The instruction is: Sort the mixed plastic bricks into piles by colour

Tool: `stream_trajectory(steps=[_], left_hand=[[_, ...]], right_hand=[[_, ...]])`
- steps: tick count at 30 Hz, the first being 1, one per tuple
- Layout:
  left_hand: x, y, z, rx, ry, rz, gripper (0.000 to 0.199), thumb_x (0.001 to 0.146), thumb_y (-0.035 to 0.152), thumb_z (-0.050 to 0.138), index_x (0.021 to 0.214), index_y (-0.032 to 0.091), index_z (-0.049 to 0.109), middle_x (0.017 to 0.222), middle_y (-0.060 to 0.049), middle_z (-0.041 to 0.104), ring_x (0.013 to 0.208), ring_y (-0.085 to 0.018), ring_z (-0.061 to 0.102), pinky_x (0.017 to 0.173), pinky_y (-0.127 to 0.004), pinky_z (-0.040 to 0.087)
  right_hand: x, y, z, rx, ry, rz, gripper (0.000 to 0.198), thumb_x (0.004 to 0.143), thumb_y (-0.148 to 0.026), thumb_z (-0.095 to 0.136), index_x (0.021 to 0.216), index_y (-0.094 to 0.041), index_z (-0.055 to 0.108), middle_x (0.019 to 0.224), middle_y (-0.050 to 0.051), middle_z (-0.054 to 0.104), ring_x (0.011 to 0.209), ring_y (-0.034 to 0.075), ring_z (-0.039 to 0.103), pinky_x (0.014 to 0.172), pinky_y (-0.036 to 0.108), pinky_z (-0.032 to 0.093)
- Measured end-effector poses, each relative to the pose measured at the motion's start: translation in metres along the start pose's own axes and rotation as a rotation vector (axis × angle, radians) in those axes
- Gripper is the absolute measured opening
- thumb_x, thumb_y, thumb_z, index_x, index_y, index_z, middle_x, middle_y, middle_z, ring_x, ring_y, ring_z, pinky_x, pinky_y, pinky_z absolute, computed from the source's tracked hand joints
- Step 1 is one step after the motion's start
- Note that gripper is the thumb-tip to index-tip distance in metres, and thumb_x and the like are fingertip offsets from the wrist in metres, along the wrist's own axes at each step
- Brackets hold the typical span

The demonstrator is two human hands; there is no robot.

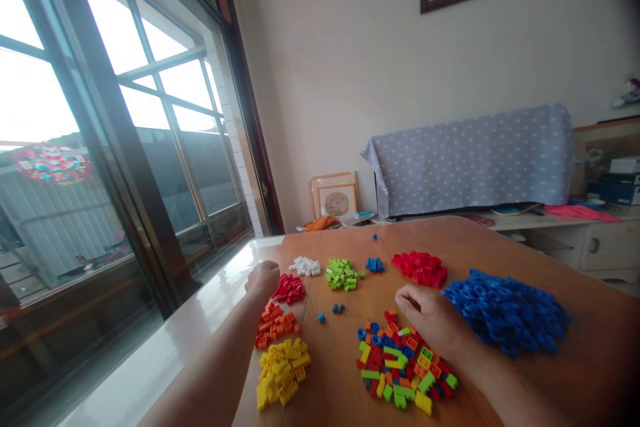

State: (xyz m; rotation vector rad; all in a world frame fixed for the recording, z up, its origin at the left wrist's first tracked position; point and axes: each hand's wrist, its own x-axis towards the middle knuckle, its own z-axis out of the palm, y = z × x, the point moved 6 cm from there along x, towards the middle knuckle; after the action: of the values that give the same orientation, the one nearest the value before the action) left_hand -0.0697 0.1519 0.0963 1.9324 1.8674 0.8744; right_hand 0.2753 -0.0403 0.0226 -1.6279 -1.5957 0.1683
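My left hand [263, 275] is curled closed at the left side of the table, beside a pile of small red bricks [290, 288] and near a pile of white bricks [306, 267]. Whatever its fingers hold, if anything, is hidden. Over the far right edge of a mixed heap of coloured toy bricks [400, 367] is my right hand [423, 303], its fingers folded in; I cannot make out anything in them. Nearer me on the left lie orange bricks [277, 325] and yellow bricks [283, 370]. Lime green bricks [342, 274] form a pile at the middle.
Crimson pieces [420, 268] and a large blue heap [505, 310] lie to the right on the wooden table [333, 380]. Small blue pieces [375, 265] sit at the back, with a few loose teal ones [321, 318] mid-table. A window stands left; a cloth-covered object [470, 163] is behind.
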Motion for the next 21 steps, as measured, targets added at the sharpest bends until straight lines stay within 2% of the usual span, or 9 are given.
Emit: stream_trajectory(steps=[4, 7, 10, 13, 17, 21], left_hand=[[-0.016, 0.021, 0.010, -0.067, -0.029, 0.035, 0.025, 0.081, 0.034, 0.060, 0.096, 0.018, 0.074, 0.070, -0.004, 0.069, 0.067, -0.018, 0.062, 0.060, -0.025, 0.042], [-0.039, 0.045, 0.026, -0.171, -0.094, 0.142, 0.037, 0.083, 0.040, 0.059, 0.107, 0.015, 0.072, 0.078, -0.005, 0.071, 0.063, -0.016, 0.060, 0.059, -0.025, 0.044], [-0.073, 0.072, 0.044, -0.249, -0.220, 0.348, 0.040, 0.083, 0.045, 0.059, 0.105, 0.016, 0.074, 0.088, -0.007, 0.073, 0.071, -0.017, 0.062, 0.066, -0.027, 0.048], [-0.110, 0.087, 0.066, -0.226, -0.420, 0.450, 0.039, 0.083, 0.044, 0.060, 0.111, 0.020, 0.073, 0.098, -0.006, 0.073, 0.085, -0.020, 0.066, 0.073, -0.029, 0.050], [-0.143, 0.087, 0.091, -0.116, -0.597, 0.483, 0.043, 0.080, 0.044, 0.064, 0.115, 0.021, 0.070, 0.108, -0.007, 0.071, 0.088, -0.020, 0.065, 0.074, -0.029, 0.049], [-0.157, 0.078, 0.106, -0.061, -0.683, 0.457, 0.048, 0.074, 0.043, 0.070, 0.117, 0.022, 0.066, 0.113, -0.006, 0.068, 0.089, -0.019, 0.062, 0.072, -0.026, 0.047]], right_hand=[[0.000, 0.000, -0.004, 0.000, 0.029, 0.001, 0.027, 0.092, -0.039, 0.047, 0.079, -0.023, 0.064, 0.072, 0.001, 0.069, 0.072, 0.019, 0.063, 0.067, 0.027, 0.041], [0.000, 0.002, -0.008, -0.007, 0.042, 0.007, 0.027, 0.092, -0.037, 0.047, 0.081, -0.022, 0.065, 0.071, 0.000, 0.068, 0.071, 0.018, 0.062, 0.065, 0.027, 0.039], [0.002, 0.006, -0.011, -0.007, 0.034, 0.020, 0.026, 0.092, -0.035, 0.047, 0.082, -0.021, 0.066, 0.073, 0.001, 0.068, 0.071, 0.017, 0.061, 0.065, 0.026, 0.038], [0.003, 0.011, -0.011, 0.009, -0.003, 0.052, 0.023, 0.090, -0.032, 0.050, 0.080, -0.019, 0.066, 0.074, 0.001, 0.068, 0.071, 0.016, 0.060, 0.064, 0.025, 0.038], [-0.003, 0.016, 0.000, 0.077, -0.236, 0.136, 0.019, 0.084, -0.035, 0.059, 0.084, -0.018, 0.068, 0.074, 0.001, 0.067, 0.069, 0.015, 0.058, 0.058, 0.023, 0.036], [-0.020, 0.010, 0.009, 0.080, -0.507, 0.160, 0.029, 0.075, -0.042, 0.074, 0.092, -0.020, 0.068, 0.078, -0.001, 0.068, 0.069, 0.014, 0.057, 0.055, 0.022, 0.032]])
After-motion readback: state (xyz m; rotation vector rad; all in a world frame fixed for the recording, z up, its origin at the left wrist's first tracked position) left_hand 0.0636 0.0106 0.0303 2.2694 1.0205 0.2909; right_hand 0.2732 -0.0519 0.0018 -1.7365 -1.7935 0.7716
